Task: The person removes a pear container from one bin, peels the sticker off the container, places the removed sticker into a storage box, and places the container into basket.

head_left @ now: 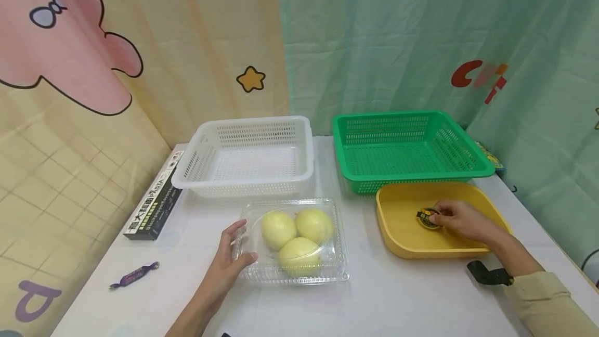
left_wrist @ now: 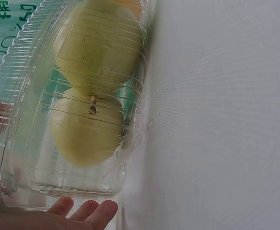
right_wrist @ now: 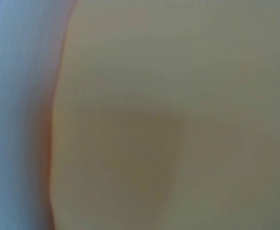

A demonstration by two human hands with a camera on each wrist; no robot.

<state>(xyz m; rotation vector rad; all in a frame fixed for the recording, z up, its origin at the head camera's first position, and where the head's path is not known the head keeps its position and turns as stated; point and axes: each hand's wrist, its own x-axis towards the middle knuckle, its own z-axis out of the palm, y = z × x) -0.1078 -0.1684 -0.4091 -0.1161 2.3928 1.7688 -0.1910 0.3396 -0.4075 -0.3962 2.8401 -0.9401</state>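
A clear plastic clamshell box (head_left: 339,269) with yellow-green pears (head_left: 299,257) inside lies on the table. At its left end rests my left hand (head_left: 228,258), the thumb over the box's edge and the fingers loosely extended. The left wrist view shows the fingertips (left_wrist: 104,213) beside the box's clear wall. Over in the yellow basin (head_left: 398,241), my right hand (head_left: 463,220) pinches a small round black-and-gold tin (head_left: 428,218) between thumb and fingers. The right wrist view is blurred and filled by the yellow basin (right_wrist: 178,72); the tin and hand do not show there.
Behind stand a white basket (head_left: 243,186) and a green basket (head_left: 416,177). On the left lie a black-and-white pasta box (head_left: 154,204) and a purple-wrapped candy (head_left: 134,275). A colourful packet (head_left: 490,156) shows partly behind the green basket. Curtains (head_left: 365,40) enclose the table.
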